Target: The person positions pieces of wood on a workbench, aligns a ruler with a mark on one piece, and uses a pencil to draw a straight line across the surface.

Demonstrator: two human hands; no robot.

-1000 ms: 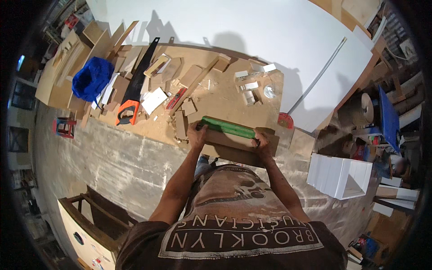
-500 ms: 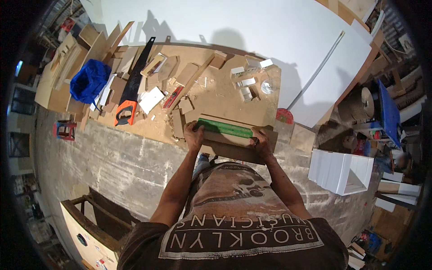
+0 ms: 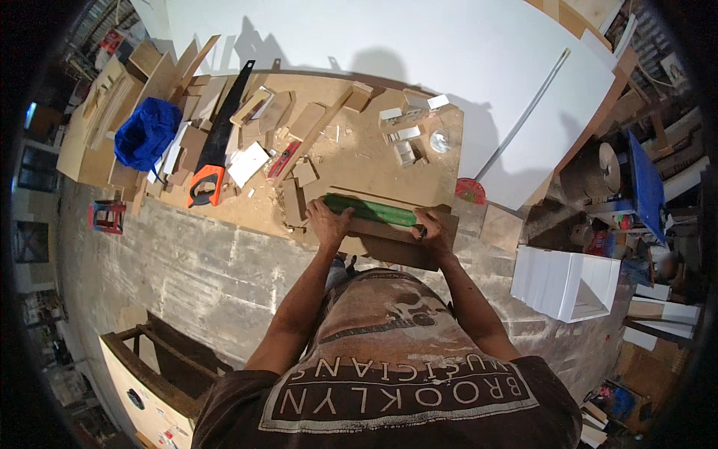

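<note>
A long flat green bar [image 3: 374, 210] with pale markings lies across a brown board [image 3: 393, 253] at the near edge of the workbench. My left hand [image 3: 329, 226] is closed on the bar's left end, with its thumb along the near side. At the right end, my right hand [image 3: 434, 233] pinches the bar with bent fingers; part of the board sits under that hand. What lies directly beneath the bar is hidden.
Beyond my hands, the workbench [image 3: 359, 168] carries wood offcuts, a red utility knife [image 3: 284, 159], an orange-handled saw [image 3: 208, 183] and small white blocks [image 3: 404, 153]. A blue bag [image 3: 147, 135] sits far left. A white box [image 3: 565, 284] stands on the floor at right.
My left hand has shifted a little inward over the green bar's left end, its thumb reaching farther along it. The right hand stays at the other end.
</note>
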